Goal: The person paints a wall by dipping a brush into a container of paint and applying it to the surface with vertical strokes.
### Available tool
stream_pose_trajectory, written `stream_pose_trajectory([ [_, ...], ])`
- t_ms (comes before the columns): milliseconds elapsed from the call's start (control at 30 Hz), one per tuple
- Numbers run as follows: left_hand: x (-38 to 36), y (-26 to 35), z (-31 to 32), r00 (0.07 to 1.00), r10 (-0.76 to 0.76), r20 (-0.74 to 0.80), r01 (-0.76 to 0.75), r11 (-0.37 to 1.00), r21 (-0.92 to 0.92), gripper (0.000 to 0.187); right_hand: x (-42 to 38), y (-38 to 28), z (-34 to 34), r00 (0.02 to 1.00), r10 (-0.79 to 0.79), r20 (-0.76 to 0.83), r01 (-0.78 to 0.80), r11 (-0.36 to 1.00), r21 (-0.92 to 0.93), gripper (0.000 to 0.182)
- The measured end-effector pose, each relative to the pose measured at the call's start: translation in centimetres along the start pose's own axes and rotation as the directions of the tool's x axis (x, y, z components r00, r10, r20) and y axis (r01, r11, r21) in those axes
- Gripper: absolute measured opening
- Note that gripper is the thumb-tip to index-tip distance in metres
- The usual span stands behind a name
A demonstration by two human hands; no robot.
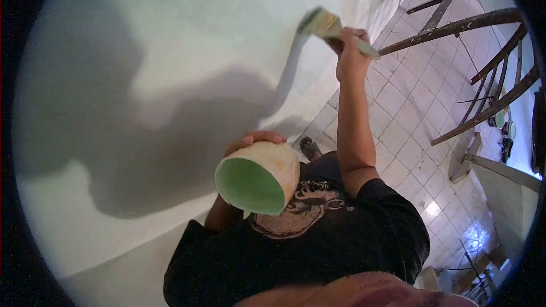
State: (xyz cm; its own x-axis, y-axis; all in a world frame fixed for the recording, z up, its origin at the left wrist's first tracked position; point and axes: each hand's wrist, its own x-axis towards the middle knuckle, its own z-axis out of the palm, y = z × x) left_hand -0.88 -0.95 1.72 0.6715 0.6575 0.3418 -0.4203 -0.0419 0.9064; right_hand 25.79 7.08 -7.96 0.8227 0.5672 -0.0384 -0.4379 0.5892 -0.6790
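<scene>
In my right hand [354,54] is a wide paintbrush [325,24], gripped by its handle with the fingers wrapped round it. Its bristle end is at the pale wall [199,40]; whether the tips touch cannot be told. My left hand [256,139] holds a rounded paint container [281,162] close to my chest, its fingers showing over the far side. The container is tilted with its mouth towards me, and light green paint [247,185] shows inside. The rest of my left hand is hidden behind the container.
A wooden ladder [466,23] stands on the tiled floor [409,108] at the right. Beyond it are several small cans [508,129] and a pale board-like piece [500,185]. My shoe [310,148] is near the wall's base. Shadows fall across the wall.
</scene>
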Motion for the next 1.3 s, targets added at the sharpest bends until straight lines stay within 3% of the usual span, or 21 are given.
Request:
stream_pose_trajectory([
  [100, 0.5, -0.7, -0.5, 0.995, 0.042, 0.093, -0.041, 0.999, -0.01, 0.05, -0.5, -1.1, 0.1, 0.996, 0.057, 0.07, -0.068, 0.984, 0.166, 0.012],
  [167, 0.5, -0.5, 0.4, 0.997, 0.033, 0.076, -0.028, 0.997, -0.069, 0.051, -1.0, 2.4, -2.1, 0.988, 0.057, 0.147, -0.093, 0.964, 0.251, 0.016],
  [200, 0.7, -0.3, 0.7, 0.997, 0.018, 0.078, -0.007, 0.991, -0.13, 0.053, -1.5, 5.3, -4.3, 0.985, 0.144, 0.094, -0.162, 0.961, 0.222, 0.016],
  [300, 0.6, -0.7, -0.7, 0.986, 0.06, 0.154, -0.048, 0.996, -0.081, 0.053, -4.3, 13.5, -11.9, 0.98, 0.182, -0.081, -0.185, 0.982, -0.042, 0.015],
  [367, 0.7, -0.4, -0.7, 0.989, 0.031, 0.144, -0.027, 0.999, -0.029, 0.051, -5.3, 19.9, -18.9, 0.992, 0.084, -0.091, -0.107, 0.949, -0.297, 0.016],
  [400, 0.5, -0.3, -0.6, 0.991, 0.001, 0.132, -0.003, 1.0, 0.013, 0.048, -5.6, 20.3, -20.6, 0.992, 0.085, -0.095, -0.109, 0.95, -0.292, 0.016],
  [467, -0.9, -1.0, -0.7, 0.996, -0.005, 0.093, 0.011, 0.998, -0.056, 0.045, -6.0, 20.6, -22.0, 0.939, 0.203, -0.277, -0.329, 0.759, -0.561, 0.014],
  [500, -0.7, -1.0, -1.0, 0.999, -0.005, 0.053, 0.012, 0.992, -0.126, 0.042, -6.1, 19.0, -19.4, 0.908, 0.258, -0.329, -0.346, 0.906, -0.243, 0.012],
  [533, -0.5, -0.6, -1.3, 0.998, -0.003, 0.062, 0.011, 0.993, -0.121, 0.042, -5.6, 18.5, -17.5, 0.909, 0.255, -0.328, -0.34, 0.911, -0.235, 0.012],
  [600, -0.3, 0.4, -0.7, 0.998, -0.007, 0.069, 0.01, 0.999, -0.035, 0.039, -4.3, 17.5, -15.2, 0.996, 0.055, -0.066, -0.082, 0.848, -0.523, 0.012],
  [667, -0.2, 0.8, -0.9, 0.997, -0.004, 0.079, 0.008, 0.999, -0.05, 0.039, -4.6, 10.3, -6.6, 0.994, 0.029, -0.105, -0.068, 0.92, -0.386, 0.011],
  [733, -0.5, 1.0, -1.2, 0.997, -0.006, 0.082, 0.011, 0.998, -0.062, 0.039, -5.3, 4.1, -0.9, 0.992, 0.069, -0.107, -0.069, 0.998, 0.006, 0.011],
  [767, -0.7, 1.0, -1.2, 0.999, 0.006, 0.033, -0.004, 0.998, -0.07, 0.039, -5.6, 2.6, 0.1, 0.991, 0.072, -0.113, -0.073, 0.997, -0.008, 0.011],
  [833, -0.8, 0.9, -1.2, 1.0, 0.017, -0.016, -0.019, 0.996, -0.088, 0.039, -5.3, 1.0, 0.9, 0.999, 0.053, -0.009, -0.047, 0.938, 0.344, 0.013],
  [867, -0.6, 1.1, -1.4, 1.0, 0.028, 0.014, -0.027, 0.998, -0.052, 0.039, -5.2, 1.5, 0.4, 0.999, 0.05, -0.011, -0.043, 0.939, 0.341, 0.013],
  [1033, -0.8, 0.6, -2.6, 0.986, 0.109, 0.126, -0.106, 0.994, -0.032, 0.045, -5.6, 11.5, -8.5, 0.999, 0.03, -0.044, -0.026, 0.996, 0.085, 0.016],
  [1133, -1.1, 1.1, -2.5, 0.996, -0.012, 0.092, 0.019, 0.997, -0.07, 0.039, -4.1, 18.5, -16.9, 0.975, 0.117, -0.189, -0.147, 0.977, -0.156, 0.015],
  [1167, -1.0, 0.9, -2.2, 0.996, 0.0, 0.087, 0.001, 1.0, -0.007, 0.04, -2.2, 21.1, -21.3, 0.977, 0.104, -0.185, -0.178, 0.877, -0.446, 0.015],
  [1200, -1.1, 0.8, -1.9, 0.997, 0.009, 0.08, -0.013, 0.998, 0.054, 0.04, -0.4, 23.5, -24.5, 0.979, 0.095, -0.182, -0.196, 0.692, -0.694, 0.015],
  [1233, -1.3, 0.9, -1.8, 0.996, 0.001, 0.088, -0.007, 0.998, 0.059, 0.04, 0.1, 23.1, -23.5, 0.977, 0.096, -0.19, -0.202, 0.698, -0.687, 0.015],
  [1300, -1.0, 1.5, -2.0, 0.992, -0.06, 0.11, 0.058, 0.998, 0.018, 0.038, 1.8, 19.3, -19.2, 0.955, 0.193, -0.224, -0.272, 0.874, -0.404, 0.015],
])
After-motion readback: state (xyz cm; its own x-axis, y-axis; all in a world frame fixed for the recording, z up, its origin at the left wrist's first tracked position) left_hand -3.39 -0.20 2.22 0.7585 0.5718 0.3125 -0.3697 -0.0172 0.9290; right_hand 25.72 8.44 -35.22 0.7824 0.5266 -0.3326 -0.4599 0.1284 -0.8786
